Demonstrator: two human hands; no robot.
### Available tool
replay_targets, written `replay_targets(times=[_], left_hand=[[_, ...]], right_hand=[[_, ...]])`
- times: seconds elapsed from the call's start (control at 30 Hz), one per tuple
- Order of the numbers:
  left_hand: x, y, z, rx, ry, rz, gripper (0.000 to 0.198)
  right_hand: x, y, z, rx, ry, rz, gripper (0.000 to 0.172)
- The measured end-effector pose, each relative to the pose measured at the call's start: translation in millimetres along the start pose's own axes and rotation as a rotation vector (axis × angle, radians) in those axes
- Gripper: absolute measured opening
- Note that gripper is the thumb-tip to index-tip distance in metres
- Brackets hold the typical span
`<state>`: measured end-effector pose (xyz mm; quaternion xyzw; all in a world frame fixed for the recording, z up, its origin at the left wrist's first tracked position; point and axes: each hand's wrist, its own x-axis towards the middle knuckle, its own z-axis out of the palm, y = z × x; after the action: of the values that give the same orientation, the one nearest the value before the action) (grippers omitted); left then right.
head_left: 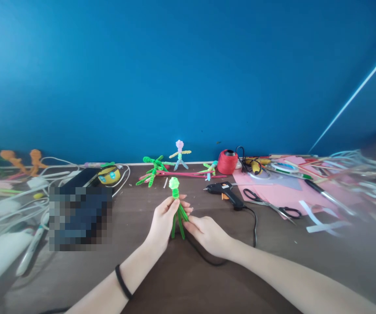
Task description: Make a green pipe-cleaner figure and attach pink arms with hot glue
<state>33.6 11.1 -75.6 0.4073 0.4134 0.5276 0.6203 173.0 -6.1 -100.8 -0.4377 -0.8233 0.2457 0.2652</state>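
Observation:
A green pipe cleaner figure (175, 192) stands upright between my hands, with a pale green rounded head and several straight stems hanging below it. My left hand (163, 218) pinches it just beneath the coiled neck, thumb in front. Lower down, my right hand (206, 233) is closed on one of the green stems at the figure's right side. The fingertips behind the stems are partly hidden. Behind my hands are a finished-looking green pipe cleaner figure (154, 168) and a small pastel one (179, 155) with a pink head.
A black glue gun (222, 192) lies right of my hands, its cord looping behind my right wrist. Scissors (271, 205) rest by pink paper (282, 187). A red thread spool (227, 162) stands near the blue wall. Cables and a white marker (33, 246) lie left.

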Motion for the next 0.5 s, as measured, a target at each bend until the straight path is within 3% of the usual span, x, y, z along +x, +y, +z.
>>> replay_targets(times=[0.17, 0.5], left_hand=[[4.4, -4.1, -5.6, -0.048, -0.065, -0.069, 0.024], [4.7, -5.7, -5.4, -0.105, -0.017, -0.101, 0.021]], right_hand=[[-1.2, -1.7, -1.2, 0.012, -0.004, 0.011, 0.027], [-1.8, 0.3, 0.8, 0.042, -0.021, 0.011, 0.020]])
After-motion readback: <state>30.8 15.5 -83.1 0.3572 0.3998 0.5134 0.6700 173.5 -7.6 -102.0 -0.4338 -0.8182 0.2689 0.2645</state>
